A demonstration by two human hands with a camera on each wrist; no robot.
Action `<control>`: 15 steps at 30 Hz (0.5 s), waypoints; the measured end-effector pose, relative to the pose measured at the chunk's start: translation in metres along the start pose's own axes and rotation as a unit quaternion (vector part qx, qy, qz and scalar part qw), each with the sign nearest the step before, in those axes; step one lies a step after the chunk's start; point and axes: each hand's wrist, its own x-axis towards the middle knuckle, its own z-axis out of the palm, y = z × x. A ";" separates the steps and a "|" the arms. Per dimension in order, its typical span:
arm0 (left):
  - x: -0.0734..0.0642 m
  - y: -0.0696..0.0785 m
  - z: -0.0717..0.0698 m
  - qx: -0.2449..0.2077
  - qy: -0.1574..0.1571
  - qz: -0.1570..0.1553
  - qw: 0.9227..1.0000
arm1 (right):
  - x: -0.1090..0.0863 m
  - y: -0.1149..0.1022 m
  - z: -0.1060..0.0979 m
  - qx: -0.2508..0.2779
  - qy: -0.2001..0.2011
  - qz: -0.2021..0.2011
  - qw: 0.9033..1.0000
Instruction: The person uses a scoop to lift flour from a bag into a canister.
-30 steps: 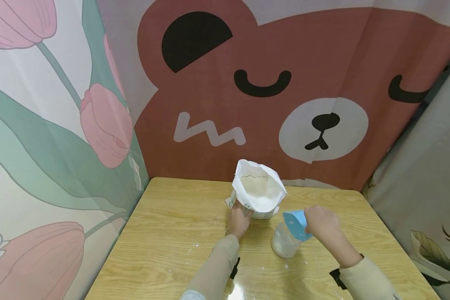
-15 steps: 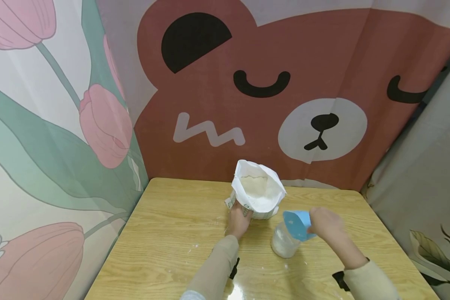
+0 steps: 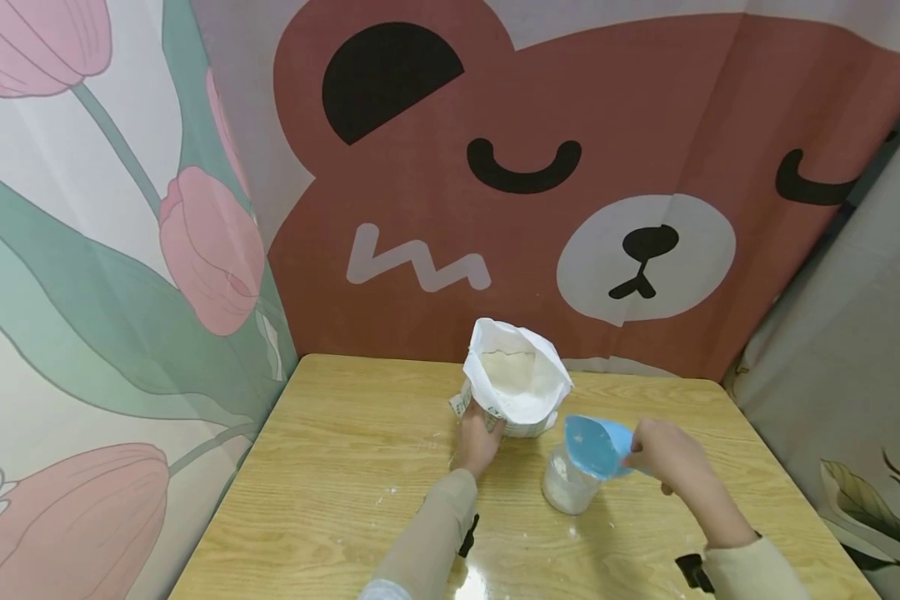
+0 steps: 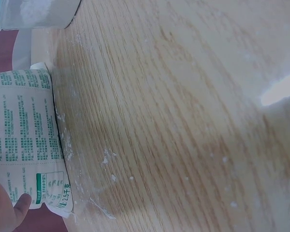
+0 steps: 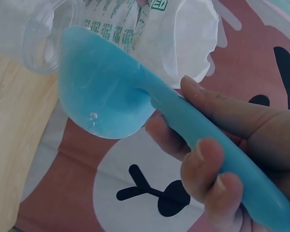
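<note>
My left hand (image 3: pixel 478 443) grips the lower left side of a white paper flour bag (image 3: pixel 528 409). The bag stands with its mouth wide, and pale powder shows inside. In the left wrist view, the thumb lies against the bag's green print (image 4: pixel 24 121); the other fingers are hidden. To the right of the bag, my right hand (image 3: pixel 673 458) holds a light blue scoop (image 3: pixel 594 447) by its handle, fingers curled round it. The scoop's bowl is tilted over a clear jar (image 3: pixel 570 487), with a little powder clinging to it. Whitish powder shows in the jar.
Everything stands on a wood-grain table (image 3: pixel 345 467) with specks of powder scattered on it. A curtain with a bear print (image 3: pixel 420 325) hangs directly behind the far edge. Patterned fabric (image 3: pixel 120 375) closes off the left, and another curtain (image 3: pixel 832 367) hangs at the right.
My right hand has shifted a little to the right, and the scoop has turned, showing more of its handle side. The left hand, bag and jar have stayed in place.
</note>
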 end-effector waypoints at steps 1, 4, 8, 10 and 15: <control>0.000 0.000 0.000 -0.003 -0.001 0.000 1.000 | 0.000 0.002 0.000 0.008 -0.003 0.003 1.000; 0.000 0.001 -0.001 -0.010 -0.007 -0.002 1.000 | -0.002 0.007 -0.001 0.031 -0.018 0.009 0.999; 0.001 0.000 -0.002 -0.006 -0.010 -0.004 1.000 | -0.004 0.014 -0.001 0.052 -0.032 0.012 0.998; 0.001 0.000 -0.002 -0.004 -0.010 -0.005 1.000 | -0.004 0.017 0.000 0.062 -0.034 0.012 0.997; 0.000 0.000 -0.002 -0.007 -0.004 0.003 1.000 | -0.006 0.026 0.004 0.099 -0.037 0.024 0.994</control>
